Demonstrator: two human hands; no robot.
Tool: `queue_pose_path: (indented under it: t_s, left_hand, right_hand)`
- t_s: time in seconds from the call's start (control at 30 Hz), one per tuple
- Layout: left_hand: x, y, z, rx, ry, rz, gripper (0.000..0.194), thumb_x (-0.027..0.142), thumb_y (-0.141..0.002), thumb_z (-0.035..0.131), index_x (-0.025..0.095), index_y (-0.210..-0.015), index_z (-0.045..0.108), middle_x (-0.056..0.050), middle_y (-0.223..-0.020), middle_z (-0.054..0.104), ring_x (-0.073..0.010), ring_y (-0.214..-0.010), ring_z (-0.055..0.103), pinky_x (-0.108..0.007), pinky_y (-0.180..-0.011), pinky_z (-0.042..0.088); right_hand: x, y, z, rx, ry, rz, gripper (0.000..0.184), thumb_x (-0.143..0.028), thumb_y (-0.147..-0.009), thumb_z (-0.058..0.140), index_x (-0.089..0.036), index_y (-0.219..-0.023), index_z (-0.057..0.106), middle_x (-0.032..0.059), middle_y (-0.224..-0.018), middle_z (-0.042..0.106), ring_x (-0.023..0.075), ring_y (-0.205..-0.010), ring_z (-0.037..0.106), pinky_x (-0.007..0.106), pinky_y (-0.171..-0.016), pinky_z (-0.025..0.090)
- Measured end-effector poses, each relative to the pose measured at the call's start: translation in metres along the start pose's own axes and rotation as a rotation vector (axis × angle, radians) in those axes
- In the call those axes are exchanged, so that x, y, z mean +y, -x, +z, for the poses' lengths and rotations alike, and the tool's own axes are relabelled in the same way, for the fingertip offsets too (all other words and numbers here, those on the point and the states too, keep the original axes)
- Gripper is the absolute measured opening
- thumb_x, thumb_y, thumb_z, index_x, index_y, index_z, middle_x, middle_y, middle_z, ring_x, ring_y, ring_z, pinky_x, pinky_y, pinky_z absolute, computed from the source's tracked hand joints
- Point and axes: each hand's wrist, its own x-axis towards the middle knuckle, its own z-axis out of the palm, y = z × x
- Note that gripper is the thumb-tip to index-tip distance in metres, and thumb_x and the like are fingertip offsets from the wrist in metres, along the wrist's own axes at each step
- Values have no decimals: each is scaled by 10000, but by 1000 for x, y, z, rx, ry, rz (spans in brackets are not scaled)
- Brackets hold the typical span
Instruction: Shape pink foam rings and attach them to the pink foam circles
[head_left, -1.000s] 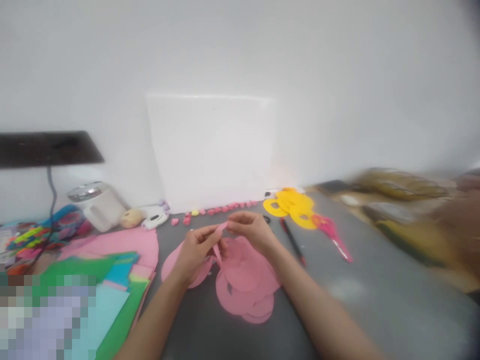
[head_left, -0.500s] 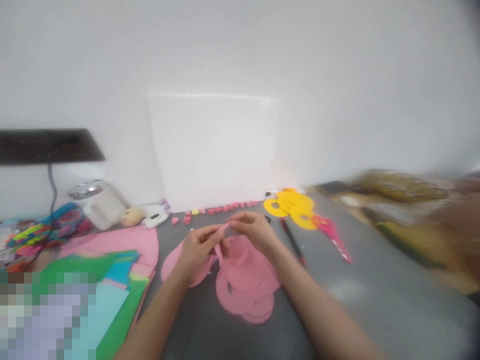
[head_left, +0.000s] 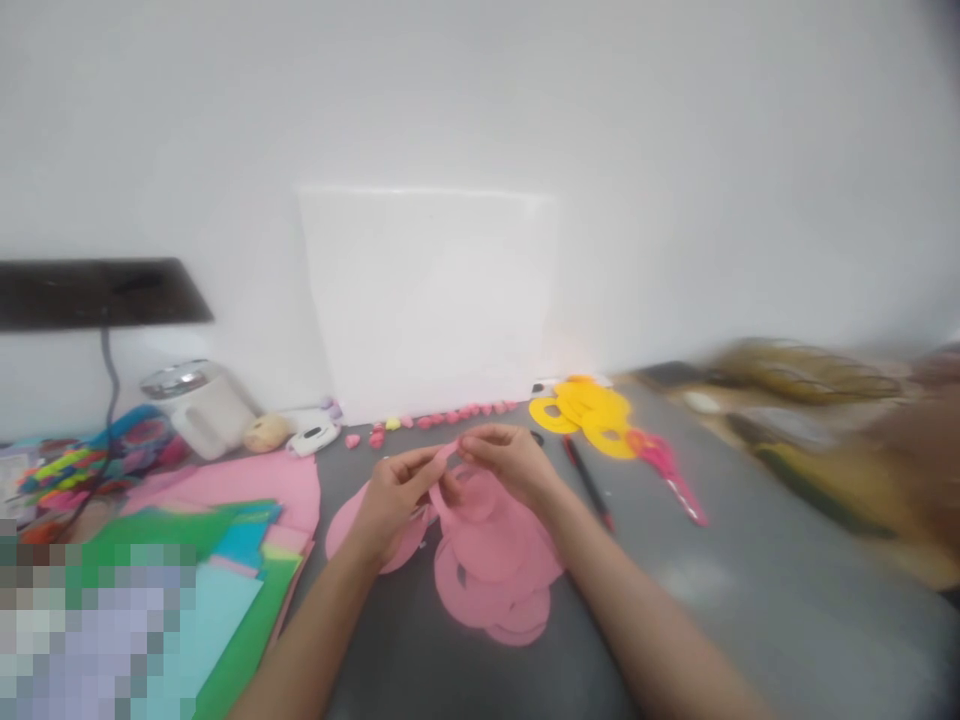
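Note:
My left hand point(head_left: 394, 495) pinches a pink paper piece point(head_left: 444, 462), apparently a ring, over the middle of the table. At its upper edge the fingertips of my right hand point(head_left: 514, 460) are closed on the same piece. Below and between the hands lies an overlapping pile of pink paper rings point(head_left: 491, 595). Another rounded pink paper piece point(head_left: 347, 528) lies partly beneath my left hand. To the right of my right hand rest a dark pencil or pen point(head_left: 589, 485), pink-handled scissors point(head_left: 664, 465) and several yellow paper rings point(head_left: 592, 405).
Coloured sheets point(head_left: 232, 610) are stacked at the left, with a large pink sheet point(head_left: 247, 480) behind. Along the wall stand a white mug-like container point(head_left: 206, 410), a white gadget point(head_left: 313, 437) and a row of small pink pieces point(head_left: 450, 416). A white board point(head_left: 431, 300) leans there.
The view has shifted very slightly. Both hands keep nearly the same pose on the pink paper ring.

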Motion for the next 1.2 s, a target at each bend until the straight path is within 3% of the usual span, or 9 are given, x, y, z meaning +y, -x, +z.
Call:
queue_pose_path:
  t_s: [0.3,0.83,1.2]
  left_hand:
    - [-1,-1,0,10,0,10,283,387,-774,613,130,-660,647,-48,-621,628,-128,-551,542,-225,-486,346]
    - [-1,0,-1,-20,39,13,262,373,-788,609,131,-699,657,-47,-636,623,-132,-580,540,-236,-528,376]
    - [-1,-1,-1,-21,73,1,238,362,-774,626,132,-732,671,-34,-624,624,-115,-548,548,-225,-525,408]
  right_hand:
    - [-2,-1,-1,-12,-45,6,240,-240,-516,824,-164,-721,727,38,-694,711,147,-644,662,309,-734,527]
    - [-3,0,0,60,-19,-16,216,-278,-491,835,-175,-609,685,-16,-546,623,100,-537,559,252,-596,475]
    - [-3,-2,-1,31,-48,7,255,-262,-511,826,-165,-727,733,37,-735,712,142,-709,647,309,-798,505]
